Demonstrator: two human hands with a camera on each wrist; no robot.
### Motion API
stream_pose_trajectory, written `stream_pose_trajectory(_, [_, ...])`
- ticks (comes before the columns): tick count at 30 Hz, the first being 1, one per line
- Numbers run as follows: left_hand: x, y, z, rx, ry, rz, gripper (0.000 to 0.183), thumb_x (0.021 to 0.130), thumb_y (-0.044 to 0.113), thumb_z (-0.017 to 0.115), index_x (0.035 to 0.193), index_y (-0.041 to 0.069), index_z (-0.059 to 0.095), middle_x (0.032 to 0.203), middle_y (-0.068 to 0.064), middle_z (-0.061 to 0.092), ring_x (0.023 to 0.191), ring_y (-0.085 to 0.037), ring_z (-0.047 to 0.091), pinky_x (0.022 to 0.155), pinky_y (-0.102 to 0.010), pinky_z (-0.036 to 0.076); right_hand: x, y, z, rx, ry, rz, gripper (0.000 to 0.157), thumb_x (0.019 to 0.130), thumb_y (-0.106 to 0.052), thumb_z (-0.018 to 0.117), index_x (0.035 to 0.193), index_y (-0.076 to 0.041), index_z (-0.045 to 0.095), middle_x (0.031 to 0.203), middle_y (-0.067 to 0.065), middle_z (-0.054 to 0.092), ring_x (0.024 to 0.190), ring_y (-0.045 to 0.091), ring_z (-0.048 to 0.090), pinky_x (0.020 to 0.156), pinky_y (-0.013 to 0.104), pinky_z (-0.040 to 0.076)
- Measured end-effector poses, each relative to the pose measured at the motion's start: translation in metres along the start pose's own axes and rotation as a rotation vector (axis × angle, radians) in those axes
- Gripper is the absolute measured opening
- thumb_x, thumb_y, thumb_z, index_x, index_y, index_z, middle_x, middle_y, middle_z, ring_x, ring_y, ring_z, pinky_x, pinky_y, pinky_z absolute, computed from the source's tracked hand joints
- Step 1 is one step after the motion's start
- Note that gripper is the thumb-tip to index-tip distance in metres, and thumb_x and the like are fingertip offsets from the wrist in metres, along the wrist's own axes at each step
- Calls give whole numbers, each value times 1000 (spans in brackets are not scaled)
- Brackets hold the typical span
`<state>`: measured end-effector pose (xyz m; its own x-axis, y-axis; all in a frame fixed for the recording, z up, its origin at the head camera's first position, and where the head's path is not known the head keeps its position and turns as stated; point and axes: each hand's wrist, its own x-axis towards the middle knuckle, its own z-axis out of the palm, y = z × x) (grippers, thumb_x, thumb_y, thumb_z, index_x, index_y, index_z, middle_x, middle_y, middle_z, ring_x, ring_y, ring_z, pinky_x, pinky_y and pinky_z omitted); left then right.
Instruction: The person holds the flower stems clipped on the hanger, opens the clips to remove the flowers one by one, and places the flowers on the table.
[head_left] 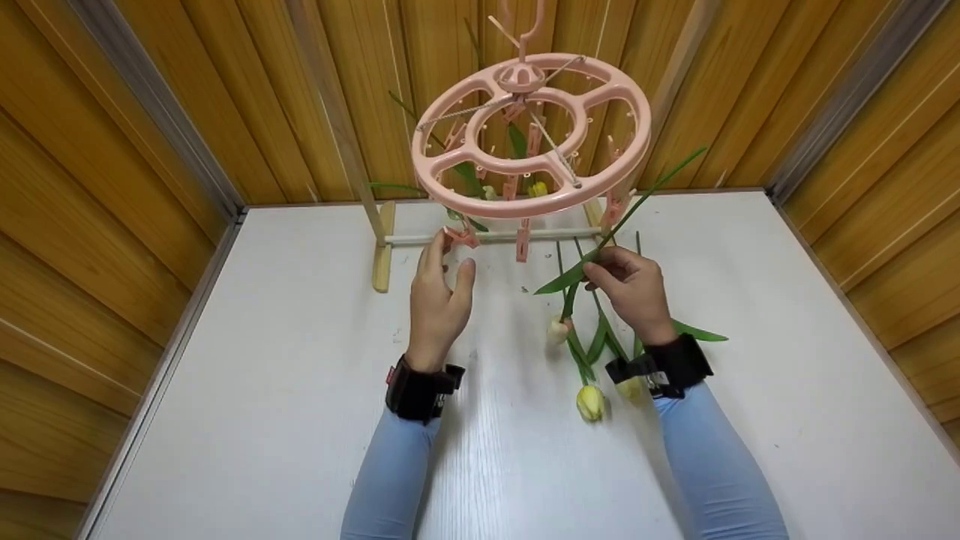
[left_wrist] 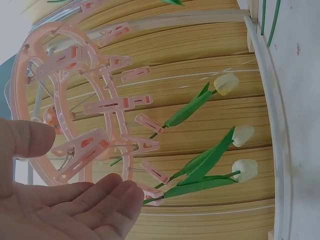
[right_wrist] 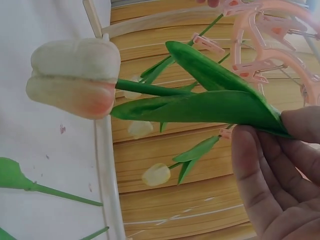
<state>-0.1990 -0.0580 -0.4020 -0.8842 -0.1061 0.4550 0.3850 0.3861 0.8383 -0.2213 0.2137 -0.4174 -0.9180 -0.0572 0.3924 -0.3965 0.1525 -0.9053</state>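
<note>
Left hand (head_left: 441, 304) extended, thumb apart; right hand (head_left: 636, 291) seemingly pinching.

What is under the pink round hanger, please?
Under the pink round hanger, pink clips hang, and tulips hang from some of them, blooms downward. In the head view, the hanger hides parts of some clips and tulips.

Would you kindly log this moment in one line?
right hand: pinches pale tulip; left hand: near pink clip; pink hanger: holds clipped tulips; white table: bears loose tulips
</note>
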Motion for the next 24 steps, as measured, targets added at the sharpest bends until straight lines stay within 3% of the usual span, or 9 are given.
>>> stream_pose_trajectory(9, [-2,0,10,96,-2,0,57,102,15,60,151,-8,43,147,-25,52,140,-36,48,116,-51,39,6,16,-6,71,-26,114,13,96,7,66,105,16,68,86,12,72,76,14,71,69,28,59])
stream_pose_trajectory(13, [-3,-1,12,133,-19,-7,55,102,17,61,149,-6,46,143,-25,55,138,-37,51,112,-52,42,7,20,-6,117,-53,170,13,97,7,64,104,17,66,85,6,73,77,13,71,69,28,60])
stream_pose_trajectory(19, [-4,-3,14,180,-48,-2,56,104,22,61,151,-6,45,142,-26,55,136,-38,52,109,-54,44,6,27,-6,146,-106,260,13,98,5,63,105,17,64,86,5,73,77,14,72,69,29,61])
stream_pose_trajectory(24, [-4,-3,15,201,-58,1,54,104,22,60,149,-6,47,144,-26,54,138,-38,50,112,-53,42,4,28,-1,90,-162,317,17,99,-1,65,105,14,65,87,8,74,77,15,72,69,29,61])
